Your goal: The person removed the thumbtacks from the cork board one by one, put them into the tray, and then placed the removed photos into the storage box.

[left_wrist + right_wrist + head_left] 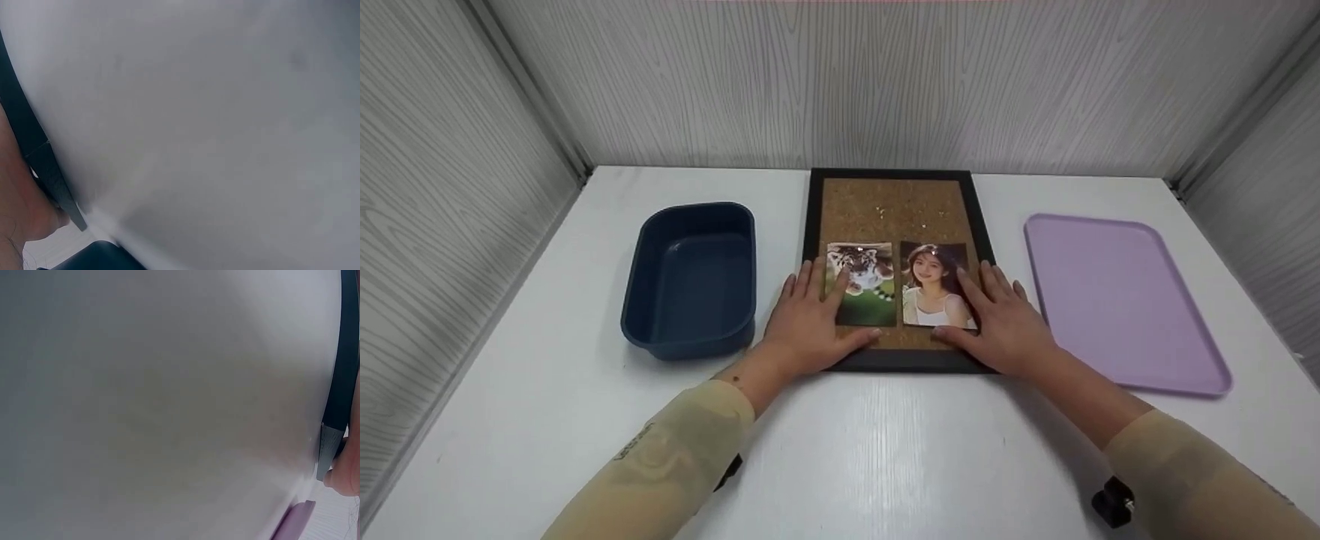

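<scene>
Resting both hands on a cork board (900,196), so honestly the risk here is mostly accidental nudging. The left hand (808,324) lies along the board's left side, fingers stretched out, its index on the edge of the tiger photo (866,289). The right hand (1006,324) mirrors it, index on the portrait photo (931,296). Neither hand is grasping anything; they're just laid flat.

The board sits mid-worktop (870,450), its top right up by the far edge, with both photos side by side on its lower half. Each has what looks like one small pin near the top, so if a finger drags sideways, I'd bet the loose bottom corners swing and the photos end up crooked. Pushing down too hard near a pin could poke a fingertip or bend the paper. There are also tiny shiny bits (880,212) on the cork above; can't tell if they're spare pins, but a careless palm might find out.

The worktop looks smooth, so uneven pressure could slide the board toward the blue tub (697,346) on the left-edge side. The right forearm also runs close to the near-left corner of the purple tray (1121,300), easy to bump.
</scene>
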A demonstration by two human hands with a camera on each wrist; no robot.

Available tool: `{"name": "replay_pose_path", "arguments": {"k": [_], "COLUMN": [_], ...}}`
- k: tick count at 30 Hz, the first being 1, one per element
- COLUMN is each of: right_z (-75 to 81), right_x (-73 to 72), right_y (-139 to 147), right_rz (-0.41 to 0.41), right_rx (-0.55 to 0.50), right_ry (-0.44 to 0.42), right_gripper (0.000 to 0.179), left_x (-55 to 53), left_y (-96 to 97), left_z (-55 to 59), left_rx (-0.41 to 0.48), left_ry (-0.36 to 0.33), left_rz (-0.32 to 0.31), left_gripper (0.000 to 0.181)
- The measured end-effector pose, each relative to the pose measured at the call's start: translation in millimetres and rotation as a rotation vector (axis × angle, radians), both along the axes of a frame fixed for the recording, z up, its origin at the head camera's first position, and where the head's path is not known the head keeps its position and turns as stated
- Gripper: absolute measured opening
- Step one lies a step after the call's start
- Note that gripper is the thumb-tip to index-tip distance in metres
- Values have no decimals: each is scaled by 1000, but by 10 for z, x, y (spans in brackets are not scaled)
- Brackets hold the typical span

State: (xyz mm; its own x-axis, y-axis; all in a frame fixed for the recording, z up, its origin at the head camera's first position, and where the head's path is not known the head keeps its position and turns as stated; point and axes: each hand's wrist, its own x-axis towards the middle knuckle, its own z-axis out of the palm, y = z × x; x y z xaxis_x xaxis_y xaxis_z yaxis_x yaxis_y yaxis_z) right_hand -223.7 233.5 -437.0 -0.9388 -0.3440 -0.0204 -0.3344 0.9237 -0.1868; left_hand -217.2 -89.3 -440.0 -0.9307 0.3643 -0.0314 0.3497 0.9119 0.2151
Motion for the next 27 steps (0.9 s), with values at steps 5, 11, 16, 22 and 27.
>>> {"name": "replay_pose_path", "arguments": {"k": [5,11,16,22,27], "right_z": [-6,-38,-55,-47,-33], "right_x": [66,130,176,225,258], "right_y": [-2,4,6,4,-9], "right_rz": [1,3,7,5,9], "right_rx": [-2,-8,-17,-27,-36], "right_ry": [-9,-3,6,9,18], "right_gripper": [111,111,111,110,110], "left_x": [71,150,190,251,293], "left_y": [3,1,1,-1,-12], "left_z": [1,-22,-38,-8,6], "left_rx": [10,23,16,24,28], "left_ry": [5,23,22,37,44], "left_rz": [2,-6,-6,-15,-16], "left_gripper": [109,109,109,109,109]}}
